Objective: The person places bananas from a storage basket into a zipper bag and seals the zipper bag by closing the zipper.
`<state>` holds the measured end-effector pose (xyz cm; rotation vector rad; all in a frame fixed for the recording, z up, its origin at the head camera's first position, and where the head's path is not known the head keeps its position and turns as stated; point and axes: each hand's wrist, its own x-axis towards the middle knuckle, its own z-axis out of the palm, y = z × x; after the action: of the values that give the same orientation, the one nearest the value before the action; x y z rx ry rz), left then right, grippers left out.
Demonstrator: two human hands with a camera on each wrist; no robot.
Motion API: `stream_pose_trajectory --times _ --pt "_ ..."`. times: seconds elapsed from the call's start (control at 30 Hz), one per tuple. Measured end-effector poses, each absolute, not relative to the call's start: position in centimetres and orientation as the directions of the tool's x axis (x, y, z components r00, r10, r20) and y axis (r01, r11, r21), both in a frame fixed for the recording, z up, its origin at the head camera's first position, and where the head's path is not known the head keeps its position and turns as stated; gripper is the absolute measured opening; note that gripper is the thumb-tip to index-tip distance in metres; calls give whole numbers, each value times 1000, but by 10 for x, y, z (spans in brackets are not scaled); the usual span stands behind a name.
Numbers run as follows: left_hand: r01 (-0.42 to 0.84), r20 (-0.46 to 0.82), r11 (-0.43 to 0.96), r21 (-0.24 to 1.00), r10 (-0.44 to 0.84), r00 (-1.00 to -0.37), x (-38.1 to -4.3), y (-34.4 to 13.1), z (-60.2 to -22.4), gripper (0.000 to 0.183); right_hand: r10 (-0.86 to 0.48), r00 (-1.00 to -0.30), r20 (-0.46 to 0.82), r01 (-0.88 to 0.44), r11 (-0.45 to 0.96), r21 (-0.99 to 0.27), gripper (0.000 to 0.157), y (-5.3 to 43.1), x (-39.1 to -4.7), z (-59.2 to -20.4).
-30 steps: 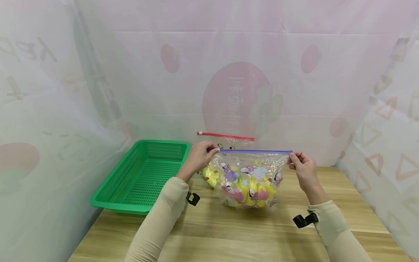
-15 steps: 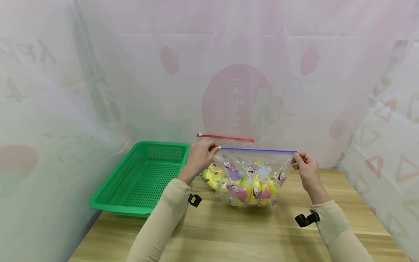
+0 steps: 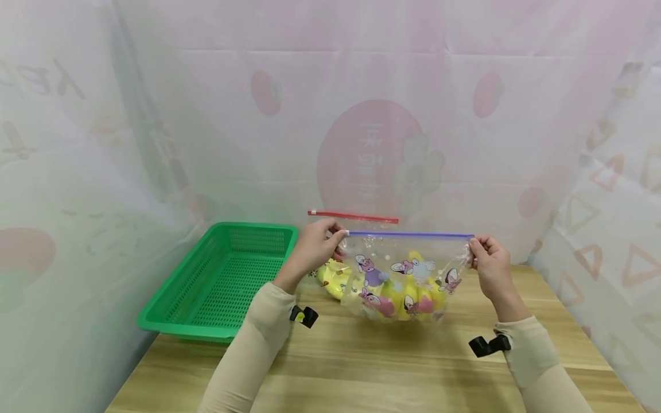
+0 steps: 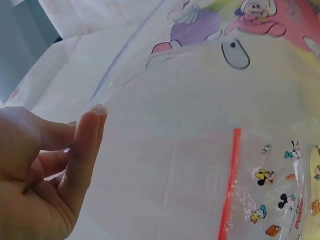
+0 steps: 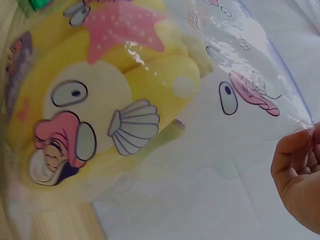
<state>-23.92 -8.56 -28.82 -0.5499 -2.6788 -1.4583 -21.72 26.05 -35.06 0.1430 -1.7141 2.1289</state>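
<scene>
A clear zip bag [image 3: 382, 278] with cartoon prints and a purple zip strip [image 3: 408, 234] hangs stretched between both hands. Inside it lie yellow bananas [image 5: 170, 75], seen through the film low in the bag. My left hand [image 3: 317, 241] pinches the strip's left end by the white slider [image 3: 347, 233] between thumb and fingers. At the opposite top corner, my right hand [image 3: 490, 261] pinches the bag the same way. The strip runs straight and level in the head view.
Behind stands a second clear bag [image 4: 260, 180] with a red zip strip [image 3: 353, 217] and something yellow in it [image 3: 333, 278]. A green perforated basket [image 3: 181, 287] sits at the left on the wooden table [image 3: 382, 373]. Printed cloth walls [image 3: 227, 115] surround the table.
The right hand has moved slightly to the right, and the zip bag is stretched wider. The bag and its bananas have shifted a little to the right.
</scene>
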Motion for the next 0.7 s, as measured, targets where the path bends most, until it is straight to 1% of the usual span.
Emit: stream_pose_trajectory --times 0.07,0.17,0.27,0.4,0.53,0.6,0.7 --pt "291 166 497 817 281 -945 -241 -85 -288 16 238 -928 286 -322 -127 -938 14 261 -218 -349" --pt "252 121 508 824 276 -953 -253 -84 -298 16 238 -952 192 -208 -46 -977 14 260 -224 -353" --pt "248 116 542 803 267 -957 -266 -82 -311 18 245 -962 123 -124 9 -992 16 260 -234 -361" --pt "287 172 607 741 242 -955 -282 -77 -319 20 291 -948 127 -121 39 -992 17 260 -247 -369" --pt "308 211 635 709 225 -951 -294 -73 -321 19 307 -942 136 -121 69 -990 19 262 -257 -372" --pt "301 212 630 716 214 -953 -301 -72 -325 19 296 -947 127 -106 86 -991 21 264 -262 -374" --pt "274 190 585 764 201 -961 -312 -72 -335 20 273 -957 94 -76 79 -994 22 265 -271 -379"
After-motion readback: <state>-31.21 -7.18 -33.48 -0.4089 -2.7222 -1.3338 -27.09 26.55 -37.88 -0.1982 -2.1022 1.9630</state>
